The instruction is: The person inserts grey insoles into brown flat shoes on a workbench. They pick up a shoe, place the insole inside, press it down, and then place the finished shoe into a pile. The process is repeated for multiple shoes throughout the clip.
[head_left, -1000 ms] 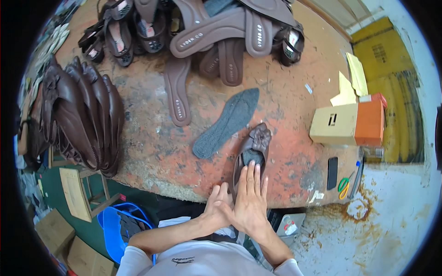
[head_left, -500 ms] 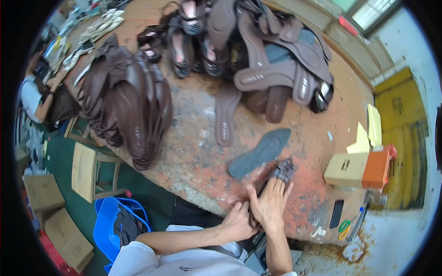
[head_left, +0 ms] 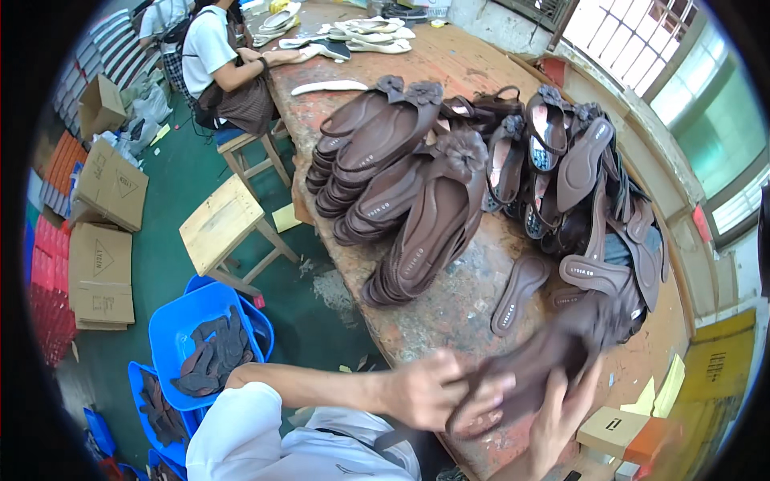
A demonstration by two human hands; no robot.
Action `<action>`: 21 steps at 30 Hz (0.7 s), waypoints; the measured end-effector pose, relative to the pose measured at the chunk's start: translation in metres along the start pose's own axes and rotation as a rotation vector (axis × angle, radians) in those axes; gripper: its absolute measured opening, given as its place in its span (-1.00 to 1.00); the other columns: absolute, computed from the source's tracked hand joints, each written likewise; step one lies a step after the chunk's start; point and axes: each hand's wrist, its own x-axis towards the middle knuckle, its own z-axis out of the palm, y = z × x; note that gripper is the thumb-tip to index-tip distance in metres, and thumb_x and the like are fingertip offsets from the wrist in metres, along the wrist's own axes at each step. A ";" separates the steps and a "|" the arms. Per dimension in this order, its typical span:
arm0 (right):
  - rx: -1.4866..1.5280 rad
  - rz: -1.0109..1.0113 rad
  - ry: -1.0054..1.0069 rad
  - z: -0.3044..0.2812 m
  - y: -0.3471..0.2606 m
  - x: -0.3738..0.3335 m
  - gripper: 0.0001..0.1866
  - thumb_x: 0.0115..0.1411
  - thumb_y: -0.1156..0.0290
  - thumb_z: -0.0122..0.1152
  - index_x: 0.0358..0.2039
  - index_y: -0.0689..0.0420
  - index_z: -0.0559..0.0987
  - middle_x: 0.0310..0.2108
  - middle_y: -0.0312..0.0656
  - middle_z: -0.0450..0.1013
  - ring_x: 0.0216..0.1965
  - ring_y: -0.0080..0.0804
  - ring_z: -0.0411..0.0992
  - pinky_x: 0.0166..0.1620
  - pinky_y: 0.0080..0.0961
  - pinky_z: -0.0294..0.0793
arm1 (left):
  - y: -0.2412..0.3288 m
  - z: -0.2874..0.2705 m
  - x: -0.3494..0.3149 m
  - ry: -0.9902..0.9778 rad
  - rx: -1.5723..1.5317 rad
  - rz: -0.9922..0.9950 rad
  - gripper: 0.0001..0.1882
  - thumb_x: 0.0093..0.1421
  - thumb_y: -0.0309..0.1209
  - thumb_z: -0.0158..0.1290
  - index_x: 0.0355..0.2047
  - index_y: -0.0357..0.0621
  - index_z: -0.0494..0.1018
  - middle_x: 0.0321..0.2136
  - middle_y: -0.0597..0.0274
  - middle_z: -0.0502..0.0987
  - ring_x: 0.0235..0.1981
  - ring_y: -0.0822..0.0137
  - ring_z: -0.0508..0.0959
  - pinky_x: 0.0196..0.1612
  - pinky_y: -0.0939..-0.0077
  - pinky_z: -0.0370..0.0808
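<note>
A dark brown flat shoe (head_left: 521, 370), smeared by motion, is held up over the near right part of the table, its toe with the flower trim pointing away to the right. My left hand (head_left: 433, 391) is closed at its heel end, fingers along the heel. My right hand (head_left: 563, 405) grips the shoe's side from the right, thumb and fingers against it. Just beyond the shoe lies a loose brown insole (head_left: 520, 295). To the left are stacked brown shoes (head_left: 425, 232) with flower trims. Behind on the right, a heap of brown insoles (head_left: 584, 164) lies among dark strapped shoes (head_left: 504, 164).
A tan and orange box (head_left: 613, 430) stands at the right. Blue baskets (head_left: 164, 325) with dark pieces sit on the floor at left, near a wooden stool (head_left: 220, 230). Another person (head_left: 220, 68) works at the table's far left, beside pale shoes (head_left: 369, 34).
My view has swung left. The shoe has come up off the table in my hands; before, my right hand was inside its toe and my left at the heel.
</note>
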 end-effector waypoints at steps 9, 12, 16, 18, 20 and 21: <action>-0.283 -0.334 0.122 0.211 -0.080 0.187 -0.07 0.33 0.52 0.11 0.58 0.32 -0.16 -0.56 0.23 0.58 -0.52 0.26 0.62 -0.37 0.11 0.64 | -0.125 -0.094 -0.027 0.439 0.323 -0.654 -0.48 0.38 -0.51 0.04 0.34 -0.29 0.33 0.39 -0.18 0.38 0.36 -0.03 0.43 0.35 0.15 0.36; -0.489 -0.123 -0.157 0.251 -0.051 0.185 -0.02 0.27 0.51 0.14 0.55 0.52 -0.18 -0.38 0.41 0.61 -0.35 0.31 0.67 -0.24 0.10 0.71 | -0.142 -0.101 -0.023 0.180 0.451 -0.534 -0.44 0.39 -0.47 0.02 0.38 -0.30 0.33 0.42 -0.15 0.38 0.43 -0.13 0.38 0.44 0.03 0.30; -0.500 0.023 -0.248 0.262 -0.056 0.185 0.12 0.26 0.44 0.25 0.52 0.58 -0.32 -0.13 0.54 0.59 -0.06 0.42 0.65 0.05 0.16 0.66 | -0.166 -0.104 -0.019 -0.134 0.485 -0.420 -0.39 0.40 -0.23 0.10 0.38 -0.27 0.39 0.36 -0.03 0.49 0.31 -0.06 0.50 0.31 0.01 0.35; -0.374 -0.011 -0.369 0.251 -0.042 0.191 0.15 0.31 0.32 0.28 0.46 0.71 -0.35 -0.30 0.46 0.63 -0.25 0.27 0.71 -0.02 0.08 0.69 | -0.171 -0.095 -0.019 -0.390 0.376 -0.667 -0.35 0.40 -0.08 0.13 0.33 -0.29 0.43 0.24 -0.03 0.58 0.16 0.01 0.56 0.16 0.06 0.36; -0.272 -0.192 -0.380 0.223 -0.035 0.178 0.07 0.36 0.23 0.33 0.45 0.73 -0.13 -0.37 0.37 0.63 -0.36 0.19 0.70 -0.12 0.01 0.68 | -0.181 -0.089 -0.025 -0.342 0.395 -0.562 -0.32 0.38 0.00 0.16 0.28 -0.31 0.45 0.14 -0.03 0.63 0.01 0.02 0.58 0.07 0.10 0.33; -0.285 -0.190 -0.336 0.199 -0.046 0.165 -0.10 0.36 0.24 0.34 0.41 0.62 0.11 -0.34 0.30 0.65 -0.35 0.15 0.70 -0.13 -0.02 0.68 | -0.185 -0.092 -0.028 -0.367 0.403 -0.557 -0.33 0.38 -0.01 0.16 0.27 -0.32 0.46 0.13 -0.03 0.63 -0.01 0.01 0.58 0.06 0.10 0.33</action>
